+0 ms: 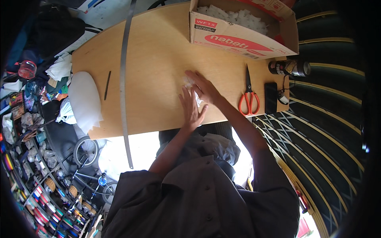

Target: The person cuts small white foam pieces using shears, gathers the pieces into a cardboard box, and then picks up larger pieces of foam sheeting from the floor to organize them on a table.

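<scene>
Both my hands rest close together on the wooden table [158, 87], near its front edge. My left hand [192, 111] lies with fingers stretched out and pointing away from me. My right hand [204, 89] reaches across from the right, its fingers extended and flat just beyond the left fingertips. Between and under them shows a small crumpled white, partly translucent piece [198, 100], perhaps plastic. Both hands touch or cover it, and neither wraps around it. Its full shape is hidden.
A cardboard box [238, 41] of white pieces stands at the far right. Orange-handled scissors [249, 97], a black phone [270, 98] and a dark-labelled jar [289, 68] lie right. A long metal strip [124, 79], a black pen-like stick [107, 85] and white sheets [84, 99] lie left.
</scene>
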